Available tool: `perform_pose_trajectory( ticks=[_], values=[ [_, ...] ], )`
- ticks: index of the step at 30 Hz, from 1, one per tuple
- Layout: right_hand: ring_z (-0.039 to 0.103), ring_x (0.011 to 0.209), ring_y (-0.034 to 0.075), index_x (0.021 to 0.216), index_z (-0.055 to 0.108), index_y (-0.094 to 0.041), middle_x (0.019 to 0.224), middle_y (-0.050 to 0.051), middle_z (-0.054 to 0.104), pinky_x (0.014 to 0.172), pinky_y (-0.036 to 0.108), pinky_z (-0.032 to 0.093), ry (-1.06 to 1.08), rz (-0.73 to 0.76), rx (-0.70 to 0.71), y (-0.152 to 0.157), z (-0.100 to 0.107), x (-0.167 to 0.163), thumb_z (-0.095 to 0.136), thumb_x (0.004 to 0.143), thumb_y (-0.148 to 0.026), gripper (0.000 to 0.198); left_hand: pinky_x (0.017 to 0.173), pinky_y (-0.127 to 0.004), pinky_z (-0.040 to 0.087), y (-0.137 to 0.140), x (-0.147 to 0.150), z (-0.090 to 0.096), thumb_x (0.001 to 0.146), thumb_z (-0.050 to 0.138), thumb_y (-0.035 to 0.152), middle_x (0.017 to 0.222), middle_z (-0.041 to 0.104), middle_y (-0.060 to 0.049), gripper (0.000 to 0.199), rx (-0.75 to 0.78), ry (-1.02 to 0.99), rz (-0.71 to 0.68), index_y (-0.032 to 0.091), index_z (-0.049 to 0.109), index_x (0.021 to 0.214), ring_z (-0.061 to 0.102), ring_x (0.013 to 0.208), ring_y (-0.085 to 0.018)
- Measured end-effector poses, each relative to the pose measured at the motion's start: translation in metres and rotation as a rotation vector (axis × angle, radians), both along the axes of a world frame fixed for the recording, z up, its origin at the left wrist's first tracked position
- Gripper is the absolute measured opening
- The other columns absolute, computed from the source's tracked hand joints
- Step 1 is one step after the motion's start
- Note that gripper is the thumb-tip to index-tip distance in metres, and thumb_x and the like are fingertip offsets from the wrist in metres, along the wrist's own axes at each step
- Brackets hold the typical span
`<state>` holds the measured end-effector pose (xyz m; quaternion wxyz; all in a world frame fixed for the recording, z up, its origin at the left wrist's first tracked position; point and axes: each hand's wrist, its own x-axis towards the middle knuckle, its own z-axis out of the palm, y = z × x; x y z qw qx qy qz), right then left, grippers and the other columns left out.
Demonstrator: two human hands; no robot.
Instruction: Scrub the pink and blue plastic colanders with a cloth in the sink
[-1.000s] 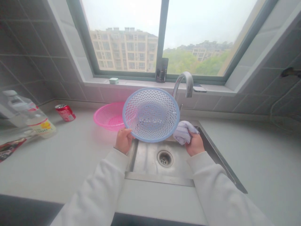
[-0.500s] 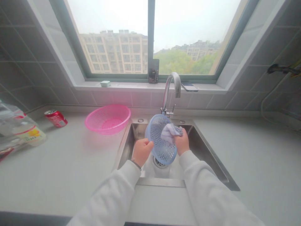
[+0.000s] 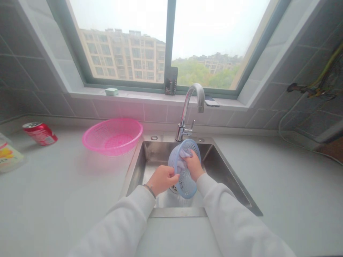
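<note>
Over the steel sink [image 3: 229, 175] a light blue plastic basket [image 3: 188, 185] with a pierced pattern is tilted on its side, its opening facing right. My left hand [image 3: 164, 179] is closed on the basket's near left rim. Inside the basket, my right hand [image 3: 194, 165] grips a pale, greyish-white cloth [image 3: 182, 160] pressed against the inner wall. The fingertips of the right hand are partly hidden in the cloth. Below the basket, the drain [image 3: 174, 189] shows in part.
A chrome faucet [image 3: 184, 114] rises behind the sink. To the left stand a pink basket [image 3: 114, 137], a tilted red can [image 3: 40, 133] and a partly visible bottle [image 3: 9, 155]. A phone [image 3: 211, 102], a dark upright box [image 3: 170, 81] and a small green box [image 3: 111, 91] rest on the sill.
The blue basket has turned and tipped further sideways. My right hand has moved the cloth deeper into it, leftward. The whole view has shifted slightly to the right.
</note>
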<state>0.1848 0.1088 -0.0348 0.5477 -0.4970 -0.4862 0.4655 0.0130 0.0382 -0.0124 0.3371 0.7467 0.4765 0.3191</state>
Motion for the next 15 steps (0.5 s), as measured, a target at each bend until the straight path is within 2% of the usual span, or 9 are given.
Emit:
perform_pose_trajectory(
  ticks=[4, 9, 15],
  values=[
    [0.069, 0.09, 0.023, 0.096, 0.066, -0.023, 0.093, 0.002, 0.075, 0.087, 0.036, 0.054, 0.015, -0.039, -0.021, -0.0036, 0.0054, -0.0042, 0.075, 0.064, -0.034, 0.035, 0.056, -0.029, 0.017, -0.0018, 0.0035, -0.0006, 0.082, 0.057, 0.036, 0.052, 0.03, 0.006, 0.042, -0.008, 0.022, 0.004, 0.021, 0.031, 0.053, 0.03, 0.055, -0.01],
    [0.069, 0.085, 0.022, 0.096, 0.066, -0.024, 0.09, 0.0, 0.075, 0.077, 0.033, 0.055, 0.12, -0.04, -0.077, -0.0062, 0.0074, -0.0054, 0.077, 0.062, -0.031, 0.037, 0.056, -0.028, 0.018, -0.0008, 0.0029, -0.0011, 0.082, 0.062, 0.033, 0.052, 0.03, 0.007, 0.043, -0.024, 0.048, 0.002, 0.021, 0.033, 0.052, 0.032, 0.056, -0.01],
    [0.07, 0.069, 0.021, 0.092, 0.062, -0.025, 0.075, -0.003, 0.073, 0.065, 0.033, 0.057, 0.371, 0.04, -0.143, -0.0074, 0.0077, -0.0059, 0.078, 0.058, -0.027, 0.038, 0.064, -0.027, 0.032, 0.0009, 0.0039, 0.0031, 0.079, 0.07, 0.024, 0.058, 0.05, 0.005, 0.034, -0.013, 0.042, -0.015, 0.019, 0.046, 0.055, 0.045, 0.062, -0.013]
  ],
)
